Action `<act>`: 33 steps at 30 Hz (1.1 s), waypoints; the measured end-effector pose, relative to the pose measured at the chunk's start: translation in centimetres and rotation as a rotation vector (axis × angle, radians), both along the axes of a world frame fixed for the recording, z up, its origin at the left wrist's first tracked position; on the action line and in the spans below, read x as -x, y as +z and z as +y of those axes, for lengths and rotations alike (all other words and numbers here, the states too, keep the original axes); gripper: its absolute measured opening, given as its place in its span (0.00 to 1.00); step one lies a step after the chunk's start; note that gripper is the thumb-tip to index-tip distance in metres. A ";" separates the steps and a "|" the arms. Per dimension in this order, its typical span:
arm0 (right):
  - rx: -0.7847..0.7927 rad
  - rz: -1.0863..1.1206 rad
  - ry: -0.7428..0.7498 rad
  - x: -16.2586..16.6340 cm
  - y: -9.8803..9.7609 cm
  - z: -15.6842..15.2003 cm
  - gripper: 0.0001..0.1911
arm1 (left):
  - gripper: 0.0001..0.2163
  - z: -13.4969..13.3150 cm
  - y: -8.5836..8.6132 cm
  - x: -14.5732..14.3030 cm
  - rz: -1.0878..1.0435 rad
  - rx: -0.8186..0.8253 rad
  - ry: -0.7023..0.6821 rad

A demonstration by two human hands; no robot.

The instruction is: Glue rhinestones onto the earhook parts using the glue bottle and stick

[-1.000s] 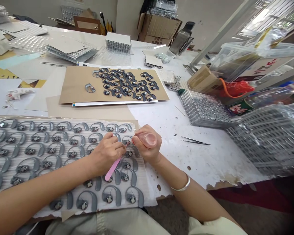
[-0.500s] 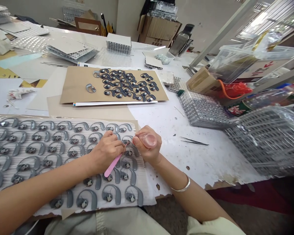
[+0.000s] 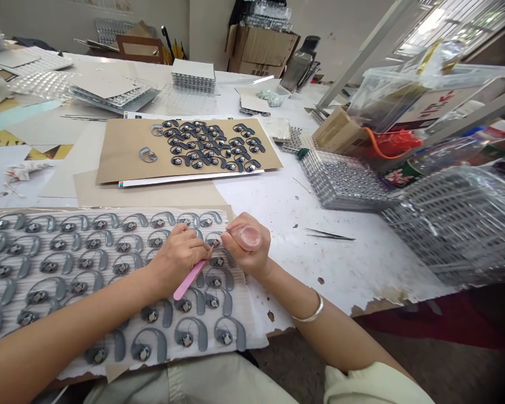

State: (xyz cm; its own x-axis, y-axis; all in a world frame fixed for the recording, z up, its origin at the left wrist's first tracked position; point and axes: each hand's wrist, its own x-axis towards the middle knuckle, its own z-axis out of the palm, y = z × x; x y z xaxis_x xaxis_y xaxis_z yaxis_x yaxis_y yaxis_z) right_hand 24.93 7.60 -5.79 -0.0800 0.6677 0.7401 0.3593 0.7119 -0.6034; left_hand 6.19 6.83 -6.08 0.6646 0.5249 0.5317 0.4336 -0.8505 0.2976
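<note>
I've got my left grip (image 3: 182,253) pinching the pink tool (image 3: 188,280), tail toward 7 o'clock, right grip (image 3: 255,253) wrapped round a clear bottle (image 3: 249,238), with the grey earpiece (image 3: 214,240) between, at left's 2 o'clock.

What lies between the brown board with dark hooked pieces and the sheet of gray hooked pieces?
Head view: a white paper edge under the brown board, then a flat tan card, with white tabletop to its right, before the lower sheet.
</note>
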 end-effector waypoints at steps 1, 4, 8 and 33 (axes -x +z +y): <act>-0.004 -0.002 0.004 0.0 0.0 0.0 0.05 | 0.07 0.0 0.0 0.0 0.003 0.008 0.000; -0.002 -0.011 0.007 0.0 0.1 0.0 0.04 | 0.07 0.2 0.0 0.1 0.006 0.032 -0.001; 0.025 0.022 -0.004 0.0 0.1 0.1 0.05 | 0.05 0.3 0.4 0.1 -0.031 0.090 -0.006; 0.148 0.066 0.039 -0.2 -0.3 0.1 0.09 | 0.05 1.1 0.4 0.5 -0.073 0.212 -0.008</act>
